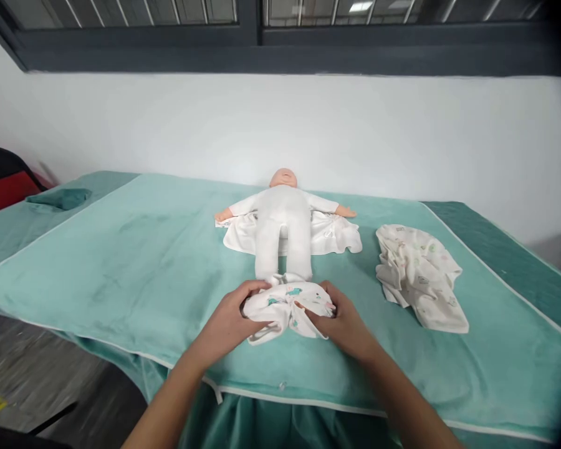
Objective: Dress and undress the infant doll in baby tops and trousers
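A baby doll (284,209) with a white cloth body lies on its back, arms spread and legs towards me. Under its arms and torso a white garment (336,234) is laid out. At the doll's feet, my left hand (231,324) and my right hand (348,321) grip the two sides of a bunched white baby garment (290,302) with green animal prints. My thumbs are on the near side, with the fingers curled over the far side. The garment hides the ends of the doll's legs, so I cannot tell whether they are inside it.
A crumpled printed cream baby garment (421,274) lies to the right. Everything rests on a teal-covered padded table (121,268), whose front edge is close to me. A white wall (168,125) stands behind; a red and black chair (9,190) is at far left.
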A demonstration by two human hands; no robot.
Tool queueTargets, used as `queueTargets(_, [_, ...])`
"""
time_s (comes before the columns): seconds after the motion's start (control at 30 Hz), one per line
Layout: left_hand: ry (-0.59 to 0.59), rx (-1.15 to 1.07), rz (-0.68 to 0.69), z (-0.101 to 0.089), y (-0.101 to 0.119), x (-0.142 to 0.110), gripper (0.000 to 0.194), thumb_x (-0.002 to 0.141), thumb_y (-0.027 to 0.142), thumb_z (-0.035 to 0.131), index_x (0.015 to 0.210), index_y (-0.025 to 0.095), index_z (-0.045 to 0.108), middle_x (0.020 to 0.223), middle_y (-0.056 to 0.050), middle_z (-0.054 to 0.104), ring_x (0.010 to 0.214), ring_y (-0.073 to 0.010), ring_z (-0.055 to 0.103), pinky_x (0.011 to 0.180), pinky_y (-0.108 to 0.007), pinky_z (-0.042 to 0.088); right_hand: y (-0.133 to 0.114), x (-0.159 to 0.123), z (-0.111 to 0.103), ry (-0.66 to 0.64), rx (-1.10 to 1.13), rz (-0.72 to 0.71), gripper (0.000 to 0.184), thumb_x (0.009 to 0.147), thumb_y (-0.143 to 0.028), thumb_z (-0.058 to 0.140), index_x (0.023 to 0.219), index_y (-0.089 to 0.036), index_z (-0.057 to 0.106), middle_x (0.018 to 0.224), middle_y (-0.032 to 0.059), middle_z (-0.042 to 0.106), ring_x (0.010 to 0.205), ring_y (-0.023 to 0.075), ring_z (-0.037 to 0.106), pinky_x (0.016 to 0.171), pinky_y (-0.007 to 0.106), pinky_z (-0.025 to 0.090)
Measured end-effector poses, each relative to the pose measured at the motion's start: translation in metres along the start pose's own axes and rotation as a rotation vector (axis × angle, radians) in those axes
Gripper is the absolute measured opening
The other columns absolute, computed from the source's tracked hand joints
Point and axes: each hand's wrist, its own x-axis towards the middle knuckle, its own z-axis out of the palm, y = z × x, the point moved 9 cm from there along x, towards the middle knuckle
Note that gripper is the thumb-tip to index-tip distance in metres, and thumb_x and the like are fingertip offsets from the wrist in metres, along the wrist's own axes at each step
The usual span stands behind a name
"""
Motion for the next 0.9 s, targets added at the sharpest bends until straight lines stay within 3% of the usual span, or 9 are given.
queueTargets(0.1, [-0.19,-0.004,-0.049,-0.002,0.026,-0.014,0.042,0.077,0.032,0.07,0.117,0.026,0.06,0.12,-0.001,0.064,0.107,-0.0209,0.061,0.09,-0.028,0.048,-0.018,-0.008,0.005,-0.22,0.097,-0.012,0.031,0.083,-0.041,0.073,0.092,-0.018,0.054,0.083,-0.0027,0.05,0.076,0.0121,0.046,0.067,0.024,0.038])
queueTargets(0.2, [-0.378,0.19,-0.028,-0.006,0.054,-0.028,0.027,0.077,0.031,0.067,0.103,0.023,0.063,0.101,0.001,0.065,0.091,-0.0177,0.059,0.077,-0.024,0.045,-0.045,-0.016,0.006,-0.426,0.068,-0.035,0.031,0.08,-0.038,0.076,0.091,-0.018,0.056,0.081,-0.0036,0.05,0.073,0.011,0.045,0.064,0.023,0.035])
queueTargets(0.3, [-0.564,0.455,0.037,-0.007,0.075,-0.038,0.03,0.069,0.035,0.074,0.094,0.022,0.063,0.091,0.003,0.063,0.082,-0.0151,0.055,0.068,-0.021,0.038,-0.072,-0.022,0.01,-0.613,-0.137,-0.049,0.036,0.075,-0.042,0.08,0.092,-0.018,0.059,0.083,-0.0035,0.055,0.071,0.0108,0.047,0.062,0.022,0.033])
queueTargets(0.4, [-0.736,0.566,0.1,-0.006,0.093,-0.046,0.039,0.061,0.044,0.082,0.087,0.021,0.064,0.087,0.003,0.061,0.079,-0.0149,0.053,0.066,-0.021,0.036,-0.099,-0.025,0.016,-0.743,-0.429,-0.076,0.044,0.067,-0.048,0.085,0.094,-0.02,0.063,0.085,-0.0034,0.059,0.072,0.0121,0.05,0.06,0.022,0.032])
queueTargets(0.53, [-0.848,0.488,0.057,-0.013,0.116,-0.049,0.047,0.058,0.053,0.084,0.088,0.021,0.066,0.09,0.001,0.065,0.082,-0.0166,0.056,0.065,-0.021,0.038,-0.143,-0.025,0.02,-0.77,-0.73,-0.198,0.044,0.072,-0.06,0.077,0.089,-0.022,0.063,0.081,-0.002,0.061,0.073,0.016,0.055,0.059,0.024,0.032])
queueTargets(0.63, [-0.891,0.445,-0.01,-0.024,0.135,-0.049,0.051,0.059,0.054,0.085,0.095,0.022,0.067,0.094,0.001,0.066,0.084,-0.0178,0.058,0.066,-0.022,0.04,-0.169,-0.024,0.022,-0.782,-0.814,-0.22,0.043,0.081,-0.064,0.067,0.08,-0.022,0.06,0.07,-0.0023,0.058,0.064,0.0149,0.054,0.056,0.025,0.031])
queueTargets(0.8, [-0.927,0.478,-0.074,-0.039,0.158,-0.05,0.049,0.059,0.046,0.087,0.096,0.022,0.067,0.088,0.002,0.064,0.082,-0.0161,0.055,0.066,-0.021,0.039,-0.205,-0.018,0.02,-0.703,-0.865,-0.281,0.026,0.085,-0.042,0.068,0.073,-0.021,0.058,0.067,-0.0025,0.056,0.063,0.0129,0.051,0.054,0.025,0.031])
queueTargets(0.9, [-0.873,0.51,-0.032,-0.041,0.169,-0.046,0.037,0.069,0.044,0.08,0.098,0.023,0.068,0.092,0.002,0.065,0.083,-0.0152,0.056,0.069,-0.021,0.04,-0.222,-0.017,0.021,-0.675,-0.798,-0.297,0.018,0.081,-0.034,0.071,0.077,-0.021,0.058,0.071,-0.004,0.058,0.063,0.0109,0.05,0.053,0.023,0.032])
